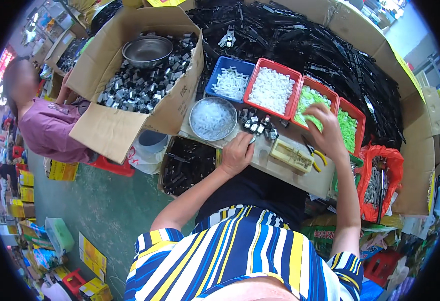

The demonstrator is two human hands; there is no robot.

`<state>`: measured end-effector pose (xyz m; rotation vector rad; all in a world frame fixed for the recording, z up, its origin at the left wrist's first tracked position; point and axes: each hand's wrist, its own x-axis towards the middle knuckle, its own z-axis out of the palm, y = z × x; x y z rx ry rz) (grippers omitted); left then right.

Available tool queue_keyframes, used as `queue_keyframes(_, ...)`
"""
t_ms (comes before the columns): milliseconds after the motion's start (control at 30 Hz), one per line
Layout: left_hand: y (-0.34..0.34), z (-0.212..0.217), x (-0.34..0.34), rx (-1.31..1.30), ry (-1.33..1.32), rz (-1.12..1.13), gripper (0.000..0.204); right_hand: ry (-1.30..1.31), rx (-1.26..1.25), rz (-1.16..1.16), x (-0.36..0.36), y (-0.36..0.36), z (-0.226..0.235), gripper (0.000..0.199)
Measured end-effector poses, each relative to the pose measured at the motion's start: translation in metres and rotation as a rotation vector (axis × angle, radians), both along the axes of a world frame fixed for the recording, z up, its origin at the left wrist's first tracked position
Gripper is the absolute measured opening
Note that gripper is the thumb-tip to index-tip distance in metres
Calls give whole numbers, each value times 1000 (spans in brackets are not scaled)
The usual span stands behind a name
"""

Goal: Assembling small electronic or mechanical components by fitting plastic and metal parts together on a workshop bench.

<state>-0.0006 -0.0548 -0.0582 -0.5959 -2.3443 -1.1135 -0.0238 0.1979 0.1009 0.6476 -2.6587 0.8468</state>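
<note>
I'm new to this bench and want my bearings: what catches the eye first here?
The row of trays: a blue tray and red tray of white parts, then green parts where the right hand reaches. Behind lies a black heap. At left, a cardboard box holds metal pieces and a steel bowl; the left hand rests on the board.

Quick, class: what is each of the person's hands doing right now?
Left hand: curled shut on the board, seemingly gripping a small metal part; not certain.
Right hand: fingers bent down into the red tray of green pieces; whether it holds any cannot be told.
</note>
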Motion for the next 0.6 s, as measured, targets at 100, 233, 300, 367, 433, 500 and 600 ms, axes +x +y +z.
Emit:
queue_keyframes(100, 0, 0, -1, -11, -9, -13, 24, -10, -13, 18, -77, -7, -12, 14)
queue_keyframes(233, -4, 5, 1, -8, -10, -8, 25, 17, 53, -63, -169, -30, -29, 13)
queue_keyframes(300, -5, 8, -1, -24, -12, -22, 25, 79, 100, -60, -204, -33, -39, 14)
queue_keyframes(367, -5, 10, -4, -23, -8, -30, 24, 258, 290, -60, -235, -33, -50, 19)
queue_keyframes(433, -7, 7, -6, -11, 19, -45, 22, 315, 441, -64, -257, -32, -55, 30)
queue_keyframes(500, -8, 4, -8, -11, 13, -40, 22, 313, 649, -108, -267, -34, -52, 38)
queue_keyframes(600, -9, -2, -8, -22, 82, -6, 24, 379, 755, -107, -282, -35, -55, 38)
